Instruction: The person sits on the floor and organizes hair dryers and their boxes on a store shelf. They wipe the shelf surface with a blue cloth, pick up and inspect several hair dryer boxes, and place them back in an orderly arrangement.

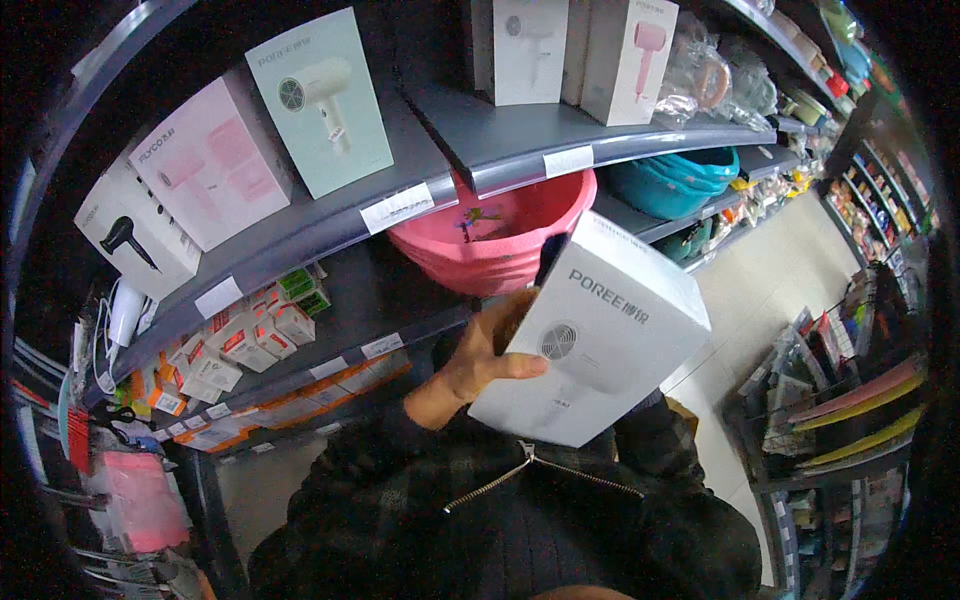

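My left hand point(491, 356) grips a white Poree hair dryer box point(600, 337) by its left side, the thumb on the printed front and the fingers behind. The box is tilted in front of my chest. A grey hair dryer is pictured on it. My right hand is out of view; the right sleeve runs up behind the box's lower right part. Just beyond the box, a pink plastic basin point(487, 259) sits on the shelf below. On the upper shelf stand a pale green hair dryer box point(322, 105), a pink Flyco box point(214, 169) and a white box with a black dryer point(139, 232).
Two more dryer boxes, one white point(529, 56) and one with a pink dryer point(634, 64), stand on the shelf at the top. Teal basins point(675, 184) lie right of the pink one. Small cartons point(247, 341) fill the lower left shelf. A tiled aisle point(772, 262) runs at right.
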`<state>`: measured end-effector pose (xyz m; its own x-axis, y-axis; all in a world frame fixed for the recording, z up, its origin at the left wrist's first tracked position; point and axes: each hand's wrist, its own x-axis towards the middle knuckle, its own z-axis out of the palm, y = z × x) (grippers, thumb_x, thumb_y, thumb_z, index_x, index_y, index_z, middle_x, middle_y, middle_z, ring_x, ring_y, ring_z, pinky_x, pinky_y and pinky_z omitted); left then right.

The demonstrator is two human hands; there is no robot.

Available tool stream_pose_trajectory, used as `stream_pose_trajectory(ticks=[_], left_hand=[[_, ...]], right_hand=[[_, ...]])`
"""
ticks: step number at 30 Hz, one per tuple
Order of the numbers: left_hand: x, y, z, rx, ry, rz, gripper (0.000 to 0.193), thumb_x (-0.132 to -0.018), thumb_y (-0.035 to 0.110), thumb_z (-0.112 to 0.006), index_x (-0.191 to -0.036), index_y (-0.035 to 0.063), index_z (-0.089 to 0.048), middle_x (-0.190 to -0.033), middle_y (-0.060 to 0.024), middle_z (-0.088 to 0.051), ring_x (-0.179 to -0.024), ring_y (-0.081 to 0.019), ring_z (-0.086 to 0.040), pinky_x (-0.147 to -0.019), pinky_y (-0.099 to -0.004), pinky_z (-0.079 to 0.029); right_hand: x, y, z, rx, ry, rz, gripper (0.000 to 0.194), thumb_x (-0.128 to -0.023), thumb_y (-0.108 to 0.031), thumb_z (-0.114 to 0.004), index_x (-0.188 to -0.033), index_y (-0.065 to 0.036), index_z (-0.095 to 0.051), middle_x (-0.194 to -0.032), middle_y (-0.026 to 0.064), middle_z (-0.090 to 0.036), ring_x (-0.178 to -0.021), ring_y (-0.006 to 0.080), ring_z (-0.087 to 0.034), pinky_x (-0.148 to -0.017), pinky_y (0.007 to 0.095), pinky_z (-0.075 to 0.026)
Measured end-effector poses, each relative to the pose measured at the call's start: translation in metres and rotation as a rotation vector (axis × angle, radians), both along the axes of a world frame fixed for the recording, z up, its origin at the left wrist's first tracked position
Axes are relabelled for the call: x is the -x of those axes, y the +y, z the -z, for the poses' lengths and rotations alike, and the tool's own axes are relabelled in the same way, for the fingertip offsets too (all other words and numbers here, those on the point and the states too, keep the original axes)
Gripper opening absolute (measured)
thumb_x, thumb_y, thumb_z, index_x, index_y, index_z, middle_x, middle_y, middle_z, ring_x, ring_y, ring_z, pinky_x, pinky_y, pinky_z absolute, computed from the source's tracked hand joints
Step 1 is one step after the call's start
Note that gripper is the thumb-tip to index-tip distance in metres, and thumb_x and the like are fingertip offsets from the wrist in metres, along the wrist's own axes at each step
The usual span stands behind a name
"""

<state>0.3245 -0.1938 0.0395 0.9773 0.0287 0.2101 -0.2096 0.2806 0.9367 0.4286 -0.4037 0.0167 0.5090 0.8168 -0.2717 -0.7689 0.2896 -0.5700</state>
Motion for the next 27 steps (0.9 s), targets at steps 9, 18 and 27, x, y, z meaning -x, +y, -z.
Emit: stream_pose_trajectory(ticks=[9, 18, 27], left_hand=[[-0.063, 0.063, -0.118, 0.252, 0.021, -0.252, 0.065, -0.082, 0.04, -0.071, -0.128, -0.001, -0.051, -0.117, -0.018, -0.062, -0.107, -0.0293, -0.061, -0.094, -0.0452, -0.05], [-0.192, 0.164, -0.171, -0.145, -0.156, -0.764, 0.066, -0.074, 0.026, -0.081, -0.122, -0.0084, -0.051, -0.113, -0.0231, -0.062, -0.092, -0.0291, -0.068, -0.08, -0.0381, -0.057], [-0.274, 0.242, -0.139, -0.166, -0.266, -1.184, 0.073, -0.067, 0.015, -0.085, -0.122, -0.0098, -0.044, -0.111, -0.0216, -0.06, -0.094, -0.0319, -0.064, -0.079, -0.0405, -0.055]], right_hand=[[0.021, -0.018, 0.065, 0.265, 0.078, 0.059, 0.045, -0.089, -0.031, -0.058, -0.125, -0.004, -0.053, -0.112, 0.0134, -0.065, -0.096, 0.0266, -0.065, -0.087, 0.0409, -0.055], [-0.006, -0.028, 0.185, 0.296, 0.018, 0.146, 0.039, -0.092, -0.031, -0.052, -0.116, 0.0, -0.058, -0.1, 0.0116, -0.067, -0.085, 0.0237, -0.066, -0.077, 0.0362, -0.054], [-0.003, -0.036, 0.256, 0.538, -0.247, 0.321, 0.031, -0.089, -0.03, -0.061, -0.099, -0.001, -0.065, -0.089, 0.0055, -0.066, -0.08, 0.018, -0.062, -0.074, 0.0335, -0.05]])
